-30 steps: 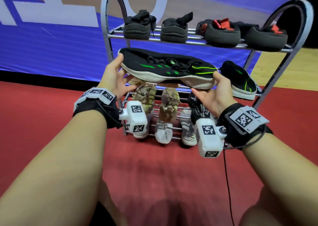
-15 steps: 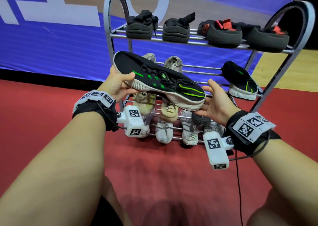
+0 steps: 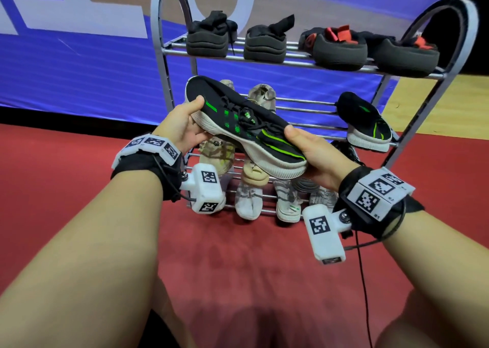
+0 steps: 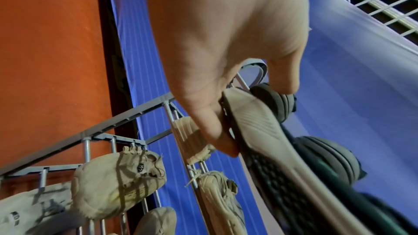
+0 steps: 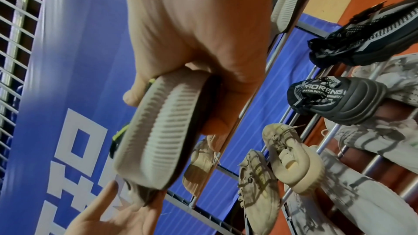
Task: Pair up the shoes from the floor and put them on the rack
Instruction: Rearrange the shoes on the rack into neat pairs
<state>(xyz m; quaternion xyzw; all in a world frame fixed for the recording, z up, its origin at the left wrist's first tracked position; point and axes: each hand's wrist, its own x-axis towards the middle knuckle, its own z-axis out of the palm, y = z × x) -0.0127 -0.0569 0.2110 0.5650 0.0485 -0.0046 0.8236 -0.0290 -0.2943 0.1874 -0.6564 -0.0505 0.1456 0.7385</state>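
Left hand (image 3: 182, 126) grips the toe end of a black sneaker with green stripes (image 3: 246, 125), thumb laid over the upper and fingers curled under the white sole; the left wrist view shows those fingers (image 4: 212, 128) wrapped against the sole's edge. Held in the air in front of the metal shoe rack (image 3: 169, 48), the sneaker slopes from the raised toe at the left down to the heel at the right, laces facing the camera. Right hand (image 3: 315, 154) cups the heel end, thumb pressed on the collar and fingers folded beneath the ribbed sole, which the right wrist view shows from below (image 5: 162, 131).

On the rack's top shelf, from the left, stand a pair of black shoes (image 3: 209, 38) with their heels outward, then a pair of black shoes with red tongues (image 3: 341, 48). On the second shelf, behind the held sneaker, sit two beige shoes (image 3: 260, 93), and at the far right rests the matching black-and-green sneaker (image 3: 367, 125), toe pointing back, apart from the one in hand. Lower shelves carry tan shoes (image 3: 219, 154), a cream shoe (image 3: 254, 175), pale grey-white sneakers (image 3: 248, 199) and a dark mesh sneaker (image 5: 334, 99). Red carpet (image 3: 238, 268) lies under the rack and a blue banner (image 3: 79, 69) hangs behind it
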